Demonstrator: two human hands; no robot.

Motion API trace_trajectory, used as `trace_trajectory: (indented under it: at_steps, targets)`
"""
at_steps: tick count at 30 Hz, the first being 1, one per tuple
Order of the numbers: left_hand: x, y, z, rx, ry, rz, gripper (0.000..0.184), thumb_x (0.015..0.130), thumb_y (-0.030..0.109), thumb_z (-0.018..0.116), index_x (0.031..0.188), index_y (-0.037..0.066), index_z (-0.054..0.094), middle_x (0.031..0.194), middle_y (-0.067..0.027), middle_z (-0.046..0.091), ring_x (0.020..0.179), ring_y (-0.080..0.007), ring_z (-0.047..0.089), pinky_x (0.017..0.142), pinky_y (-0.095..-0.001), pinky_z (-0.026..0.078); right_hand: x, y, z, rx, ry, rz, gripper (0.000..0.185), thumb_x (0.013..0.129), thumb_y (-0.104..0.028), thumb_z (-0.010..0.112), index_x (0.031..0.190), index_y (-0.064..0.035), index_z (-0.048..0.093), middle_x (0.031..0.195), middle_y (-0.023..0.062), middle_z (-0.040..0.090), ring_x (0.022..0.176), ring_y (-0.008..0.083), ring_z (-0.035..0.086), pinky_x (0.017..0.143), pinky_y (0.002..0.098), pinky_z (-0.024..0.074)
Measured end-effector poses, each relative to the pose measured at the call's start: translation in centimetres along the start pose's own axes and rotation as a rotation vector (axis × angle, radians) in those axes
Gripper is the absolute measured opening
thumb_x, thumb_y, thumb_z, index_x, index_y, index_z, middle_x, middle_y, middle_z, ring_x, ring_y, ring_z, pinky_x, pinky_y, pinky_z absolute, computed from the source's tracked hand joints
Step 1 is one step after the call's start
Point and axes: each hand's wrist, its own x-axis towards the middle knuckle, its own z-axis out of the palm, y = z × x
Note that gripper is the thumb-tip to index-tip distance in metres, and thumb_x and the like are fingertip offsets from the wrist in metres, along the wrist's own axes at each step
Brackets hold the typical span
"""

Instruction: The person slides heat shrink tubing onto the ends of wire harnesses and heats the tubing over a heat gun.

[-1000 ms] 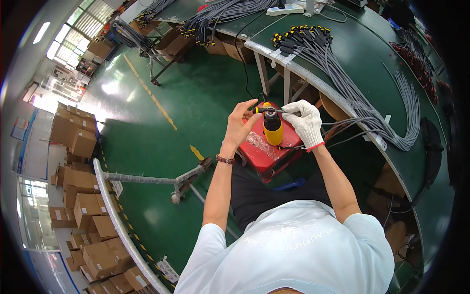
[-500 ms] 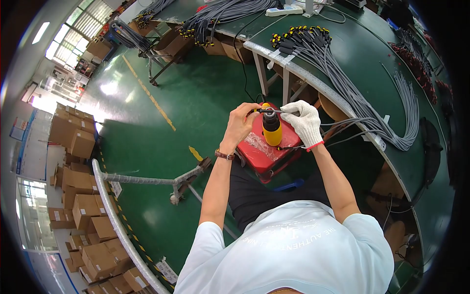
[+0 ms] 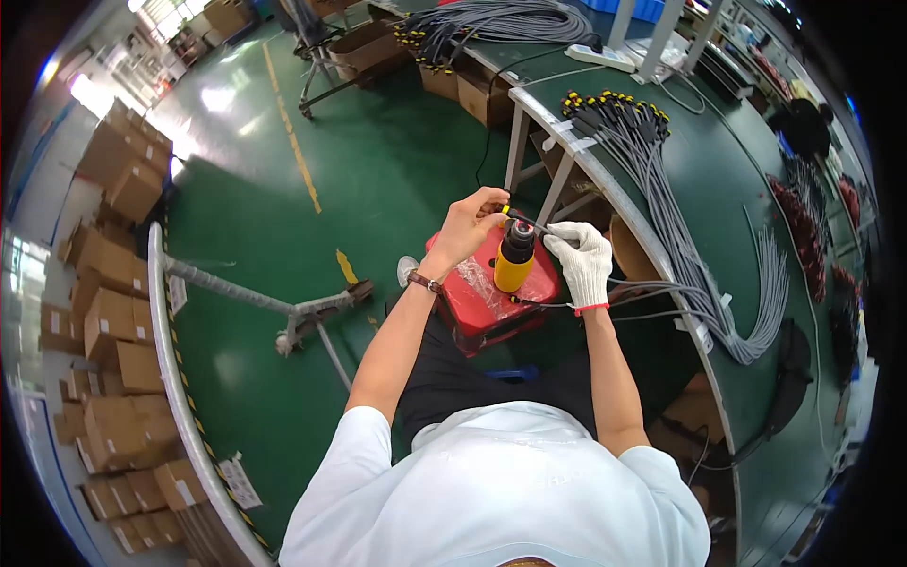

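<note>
A yellow and black heat gun [image 3: 512, 272] stands on the red stool [image 3: 455, 307] with its nozzle pointing up. Just by the nozzle runs a grey cable [image 3: 530, 222] with a black sleeve and a yellow part at its end. My bare left hand [image 3: 469, 227] pinches that end, with a watch on the wrist. On the other side of the nozzle, my right hand [image 3: 583, 260] wears a white knitted glove and grips the cable between thumb and fingers. The cable slants down from left to right. Clear plastic film lies on the stool.
To the right, a green workbench [image 3: 723, 180] carries a bundle of grey cables [image 3: 661, 189] with yellow and black ends. Another cable bundle [image 3: 510, 24] lies at its far end. A metal frame [image 3: 246, 288] and stacked cardboard boxes [image 3: 128, 326] stand on the left.
The view has turned, so the bench and floor appear shifted. Both hands keep the cable at the heat gun's nozzle; it now slants more, with its left end higher.
</note>
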Motion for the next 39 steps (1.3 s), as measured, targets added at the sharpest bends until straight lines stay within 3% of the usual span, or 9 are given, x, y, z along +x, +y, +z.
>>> trace_trajectory:
  at_steps: [13, 16, 20, 21, 24, 30, 33, 36, 39]
  targets:
    - [-0.8, -4.3, 2.3, -0.189, 0.3, -0.164, 0.025, 0.094, 0.006, 0.069, 0.118, -0.003, 0.068, 0.106, -0.0103, 0.073, 0.096, -0.015, 0.069, 0.089, -0.0278, 0.055, 0.2, 1.5, 1.5, 0.0, 0.045, 0.0, 0.018, 0.081, -0.001, 0.081, 0.097, -0.0008, 0.074, 0.089, 0.0068, 0.075, 0.079, 0.0119, 0.07, 0.076, 0.0265, 0.0562]
    - [-1.2, -3.3, 3.3, -0.19, 0.378, -0.138, 0.025, 0.095, 0.011, 0.069, 0.116, -0.003, 0.07, 0.103, -0.0107, 0.074, 0.093, -0.0159, 0.07, 0.085, -0.0289, 0.055, 0.1, 2.4, 1.0, -0.068, 0.047, -0.098, 0.021, 0.083, -0.004, 0.08, 0.102, -0.0005, 0.072, 0.091, 0.0066, 0.074, 0.069, 0.0084, 0.066, 0.052, 0.0223, 0.0533]
    - [-2.5, -2.0, 4.2, -0.147, 0.375, -0.128, 0.032, 0.101, 0.021, 0.064, 0.121, -0.004, 0.069, 0.108, -0.0086, 0.073, 0.102, -0.0143, 0.066, 0.091, -0.028, 0.051, -0.5, 3.7, 0.5, -0.008, 0.091, -0.177, 0.02, 0.085, -0.004, 0.079, 0.103, -0.0001, 0.072, 0.093, 0.0073, 0.073, 0.069, 0.0101, 0.067, 0.053, 0.0237, 0.0556]
    - [-2.6, -1.9, 4.3, -0.172, 0.391, -0.145, 0.033, 0.101, 0.023, 0.063, 0.12, -0.003, 0.069, 0.108, -0.0089, 0.073, 0.102, -0.0144, 0.066, 0.092, -0.0283, 0.05, -0.8, 2.6, 0.6, 0.038, 0.104, -0.084, 0.018, 0.082, -0.001, 0.081, 0.099, -0.0025, 0.073, 0.089, 0.0044, 0.073, 0.077, 0.0088, 0.066, 0.073, 0.0243, 0.0541]
    - [-2.8, -2.0, 4.2, -0.241, 0.433, -0.181, 0.037, 0.103, 0.029, 0.06, 0.116, -0.004, 0.07, 0.105, -0.0093, 0.073, 0.099, -0.0145, 0.066, 0.09, -0.0283, 0.05, -0.6, 3.2, 1.0, -0.025, 0.086, -0.178, 0.019, 0.085, -0.004, 0.079, 0.103, -0.001, 0.072, 0.089, 0.0051, 0.072, 0.063, 0.0079, 0.063, 0.051, 0.0221, 0.052]
    - [-2.2, -3.0, 3.5, -0.453, 0.479, -0.213, 0.04, 0.102, 0.031, 0.06, 0.11, -0.006, 0.072, 0.098, -0.0074, 0.074, 0.091, -0.0123, 0.066, 0.083, -0.0261, 0.051, -0.3, 3.1, 1.7, -0.031, 0.048, -0.169, 0.019, 0.086, -0.007, 0.079, 0.103, -0.0021, 0.072, 0.085, 0.0028, 0.072, 0.061, 0.0054, 0.061, 0.049, 0.0211, 0.0491]
    - [-2.2, -3.3, 3.6, -0.45, 0.488, -0.18, 0.039, 0.102, 0.03, 0.06, 0.11, -0.006, 0.072, 0.098, -0.0071, 0.074, 0.091, -0.0118, 0.067, 0.084, -0.0256, 0.051, -0.4, 2.4, 1.5, -0.041, 0.017, -0.095, 0.019, 0.087, -0.008, 0.078, 0.104, -0.0013, 0.073, 0.089, 0.0045, 0.074, 0.064, 0.0065, 0.063, 0.051, 0.0214, 0.0509]
    - [-2.1, -3.2, 3.6, -0.38, 0.487, -0.14, 0.036, 0.101, 0.027, 0.062, 0.11, -0.005, 0.072, 0.098, -0.0081, 0.075, 0.091, -0.0124, 0.068, 0.083, -0.0258, 0.052, -0.4, 1.4, 0.7, -0.007, -0.038, 0.019, 0.019, 0.085, -0.006, 0.079, 0.102, -0.0001, 0.075, 0.091, 0.0083, 0.075, 0.079, 0.0128, 0.07, 0.076, 0.0267, 0.0552]
    - [-2.0, -2.5, 3.8, -0.307, 0.491, -0.103, 0.028, 0.098, 0.02, 0.065, 0.11, -0.004, 0.073, 0.098, -0.009, 0.075, 0.089, -0.0134, 0.069, 0.082, -0.0265, 0.054, -0.1, 1.5, 0.0, -0.096, -0.069, -0.006, 0.018, 0.086, -0.012, 0.078, 0.101, -0.0006, 0.077, 0.09, 0.0088, 0.075, 0.079, 0.0146, 0.07, 0.076, 0.028, 0.0545]
